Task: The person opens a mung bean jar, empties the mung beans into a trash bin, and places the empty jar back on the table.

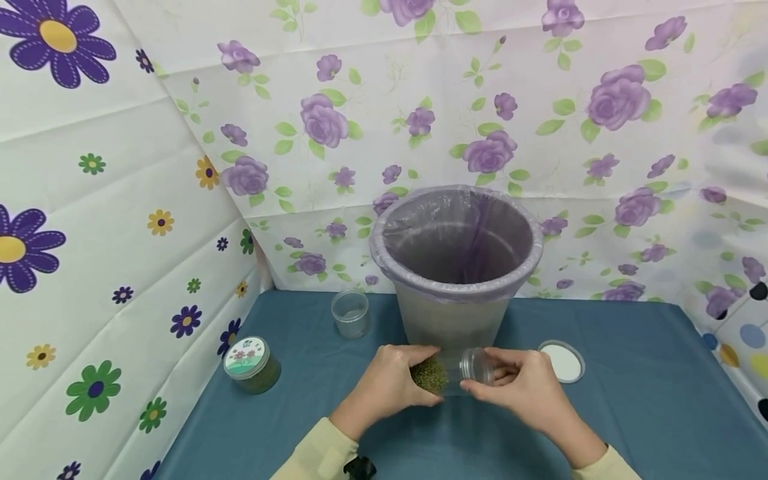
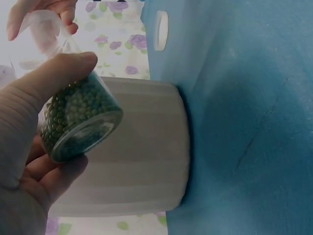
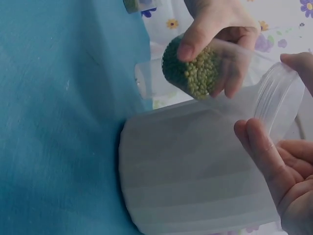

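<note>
My left hand (image 1: 399, 380) grips a clear plastic jar (image 2: 85, 122) round its base end, where green mung beans (image 3: 200, 73) are heaped. The jar lies tilted nearly on its side in front of the bin. At the other end, my right hand (image 1: 528, 383) holds a clear threaded rim (image 3: 269, 93) between thumb and fingers. In the left wrist view the left thumb lies across the jar's wall, with fingers under it. Most of the right hand shows at the right edge of the right wrist view.
A large bin (image 1: 453, 320) with a purple liner stands behind the hands. An empty clear jar (image 1: 351, 315) is left of it. Farther left sits a lidded jar (image 1: 252, 365) with dark green contents. A white lid (image 1: 562, 362) lies right on the blue cloth (image 1: 636, 400).
</note>
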Tool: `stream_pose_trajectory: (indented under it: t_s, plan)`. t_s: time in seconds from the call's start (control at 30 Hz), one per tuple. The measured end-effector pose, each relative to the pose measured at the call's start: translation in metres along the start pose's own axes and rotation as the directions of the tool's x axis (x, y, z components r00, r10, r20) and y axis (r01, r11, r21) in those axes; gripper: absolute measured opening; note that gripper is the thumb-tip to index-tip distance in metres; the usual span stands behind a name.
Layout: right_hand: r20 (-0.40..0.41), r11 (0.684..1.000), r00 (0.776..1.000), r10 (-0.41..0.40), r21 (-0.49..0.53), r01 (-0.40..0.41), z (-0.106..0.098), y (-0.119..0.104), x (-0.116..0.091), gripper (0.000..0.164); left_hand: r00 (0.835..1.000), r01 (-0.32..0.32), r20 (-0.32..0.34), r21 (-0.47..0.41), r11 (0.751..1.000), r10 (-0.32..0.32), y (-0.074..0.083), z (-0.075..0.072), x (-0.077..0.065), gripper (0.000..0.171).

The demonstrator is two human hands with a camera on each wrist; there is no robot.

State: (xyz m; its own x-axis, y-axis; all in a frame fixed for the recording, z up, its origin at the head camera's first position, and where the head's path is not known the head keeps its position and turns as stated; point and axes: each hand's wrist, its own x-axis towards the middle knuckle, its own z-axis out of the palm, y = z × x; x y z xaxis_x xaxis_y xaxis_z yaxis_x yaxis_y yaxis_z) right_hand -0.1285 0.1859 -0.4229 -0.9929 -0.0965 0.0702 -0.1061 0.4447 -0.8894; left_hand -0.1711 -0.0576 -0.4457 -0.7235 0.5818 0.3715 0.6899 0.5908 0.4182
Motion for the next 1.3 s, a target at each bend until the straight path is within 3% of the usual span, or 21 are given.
stream_pose_trajectory:
  t_s: [0.13,0.27,0.33,0.4,0.57,0.73,0.87,1.13,1.3]
  plan:
    - [0.028,0.993,0.996,-0.09,-0.071,0.091,-0.003,0.002,0.0,0.069,0.996,0.043,0.075,-0.088,0.995,-0.036,-0.004,-0.002,0.002,0.069]
    - [0.098,0.948,0.968,-0.233,-0.199,0.248,-0.006,0.003,0.002,0.067,0.976,0.127,0.199,-0.191,0.973,-0.088,-0.011,-0.001,0.003,0.071]
    - [0.128,0.936,0.961,-0.244,-0.23,0.268,-0.007,0.003,0.003,0.068,0.968,0.162,0.226,-0.212,0.964,-0.112,-0.012,0.0,0.002,0.072]
    - [0.139,0.95,0.972,-0.191,-0.223,0.219,-0.006,0.003,0.005,0.069,0.967,0.177,0.216,-0.186,0.967,-0.135,-0.012,0.002,0.0,0.073]
    - [0.082,0.982,0.997,-0.008,-0.185,0.023,-0.001,0.003,0.005,0.068,0.981,0.171,0.107,-0.053,0.984,-0.165,-0.004,0.006,-0.008,0.074]
    - [0.001,0.977,0.999,0.033,-0.21,-0.032,0.005,0.002,0.006,0.067,0.993,0.122,0.0,0.059,0.991,-0.122,0.004,0.009,-0.009,0.073]
    - [-0.031,0.975,0.996,0.08,-0.207,-0.085,0.006,-0.002,0.01,0.067,0.993,0.116,-0.03,0.101,0.988,-0.114,0.005,0.012,-0.009,0.072]
    - [0.032,0.989,0.995,0.092,-0.119,-0.088,0.001,-0.003,0.008,0.071,0.997,0.074,-0.028,0.102,0.992,-0.071,0.005,0.01,-0.008,0.07]
    - [0.041,0.995,0.999,0.013,-0.1,-0.009,-0.002,0.0,0.005,0.072,0.998,0.056,0.011,0.017,0.998,-0.056,0.003,0.004,-0.004,0.068]
